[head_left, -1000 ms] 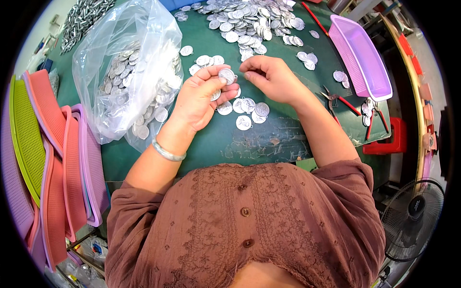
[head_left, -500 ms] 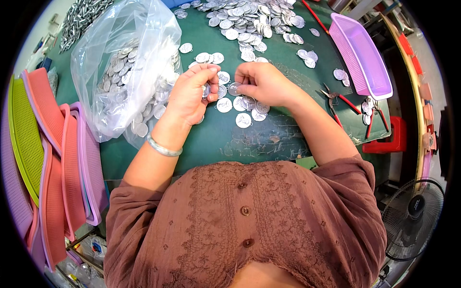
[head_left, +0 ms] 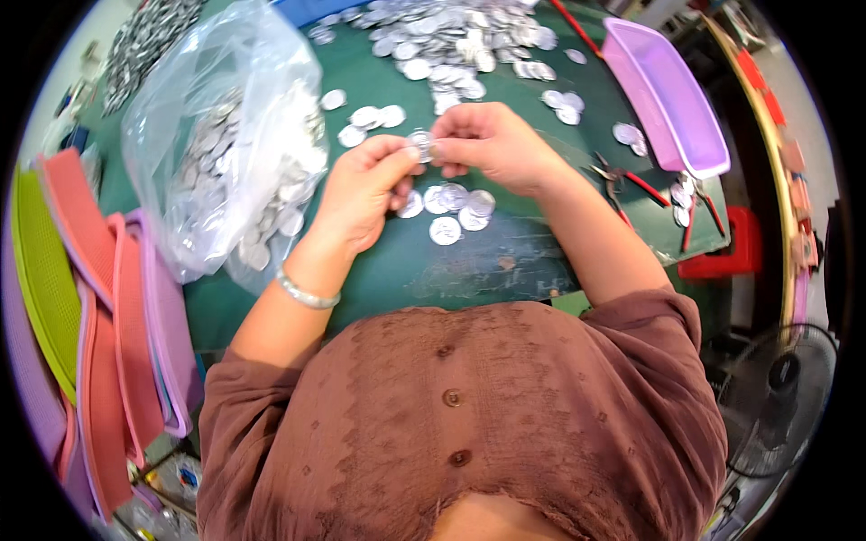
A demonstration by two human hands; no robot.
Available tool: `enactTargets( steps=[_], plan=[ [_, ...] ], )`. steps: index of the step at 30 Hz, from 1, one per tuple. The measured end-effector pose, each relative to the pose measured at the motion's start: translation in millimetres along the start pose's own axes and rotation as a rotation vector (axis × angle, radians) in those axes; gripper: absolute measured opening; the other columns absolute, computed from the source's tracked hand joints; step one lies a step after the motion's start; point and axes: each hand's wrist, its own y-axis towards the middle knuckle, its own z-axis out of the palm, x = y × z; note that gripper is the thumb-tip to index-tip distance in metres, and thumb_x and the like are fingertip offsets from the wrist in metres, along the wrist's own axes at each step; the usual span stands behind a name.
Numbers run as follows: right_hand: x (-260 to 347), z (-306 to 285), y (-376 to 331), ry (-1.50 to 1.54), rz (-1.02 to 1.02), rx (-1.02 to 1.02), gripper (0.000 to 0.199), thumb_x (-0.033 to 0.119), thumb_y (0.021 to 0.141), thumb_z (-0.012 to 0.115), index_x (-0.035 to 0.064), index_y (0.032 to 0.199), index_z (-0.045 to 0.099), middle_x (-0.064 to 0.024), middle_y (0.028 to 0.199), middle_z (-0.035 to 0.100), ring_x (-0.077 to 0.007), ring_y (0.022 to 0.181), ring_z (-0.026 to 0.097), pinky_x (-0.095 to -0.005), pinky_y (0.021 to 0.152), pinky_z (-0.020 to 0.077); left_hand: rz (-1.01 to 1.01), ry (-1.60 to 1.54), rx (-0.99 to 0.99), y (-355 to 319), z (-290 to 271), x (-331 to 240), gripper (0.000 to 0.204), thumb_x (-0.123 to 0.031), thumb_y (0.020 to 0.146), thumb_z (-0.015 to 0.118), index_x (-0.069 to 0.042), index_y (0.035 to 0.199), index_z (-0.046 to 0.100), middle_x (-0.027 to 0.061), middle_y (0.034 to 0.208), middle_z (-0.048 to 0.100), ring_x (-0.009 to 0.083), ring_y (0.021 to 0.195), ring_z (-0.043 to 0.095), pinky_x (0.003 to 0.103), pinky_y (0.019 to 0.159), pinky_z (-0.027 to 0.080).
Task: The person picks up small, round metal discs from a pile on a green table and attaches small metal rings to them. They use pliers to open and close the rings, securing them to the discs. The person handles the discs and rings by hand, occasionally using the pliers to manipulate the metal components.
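Note:
Between my two hands, above the green tabletop (head_left: pixel 361 293), is a round silver medal (head_left: pixel 421 142). My left hand (head_left: pixel 361 194) is closed, its thumb and forefinger pinching the medal's left side; its curled fingers hide whether more lie inside. Meeting it from the right, my right hand (head_left: pixel 501 149) pinches the same medal at its right edge. Several loose medals (head_left: pixel 445 230) lie flat just below the hands. Another small group (head_left: pixel 365 116) rests beyond my left hand. A large pile of medals (head_left: pixel 442 36) spreads at the far side.
A clear plastic bag (head_left: pixel 158 153) of medals stands at left. Red-handled pliers (head_left: pixel 646 187) and a purple basket (head_left: pixel 663 104) sit at right. Stacked coloured baskets (head_left: pixel 113 352) lean at the table's left; a fan (head_left: pixel 780 397) stands at lower right.
My hands, apart before, have come together at one medal. The right hand has moved slightly left and away from me. The view has shifted a little.

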Motion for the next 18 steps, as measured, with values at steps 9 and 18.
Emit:
enactTargets(
  steps=[9, 18],
  plan=[
    [20, -66, -97, -1.301, -0.193, -0.421, 0.04, 0.021, 0.068, 0.065, 0.003, 0.102, 0.052, -0.0116, 0.097, 0.055, -0.0264, 0.089, 0.055, -0.0349, 0.077, 0.0437, 0.064, -0.048, -0.005, -4, -2, -1, 0.005, -0.008, 0.082, 0.052, -0.004, 0.085, 0.052, 0.0075, 0.076, 0.058, 0.0056, 0.052, 0.045, 0.017, 0.043, 0.032],
    [-32, -92, -183, -1.392, 0.011, -0.597, 0.065, 0.026, 0.068, 0.066, 0.0016, 0.121, 0.038, -0.0193, 0.119, 0.041, -0.0343, 0.11, 0.037, -0.0397, 0.093, 0.0301, 0.015, -0.067, 0.016, -8, 10, 1, 0.007, -0.006, 0.079, 0.056, -0.004, 0.084, 0.053, 0.0038, 0.071, 0.055, 0.0056, 0.052, 0.045, 0.018, 0.046, 0.035]
  ],
)
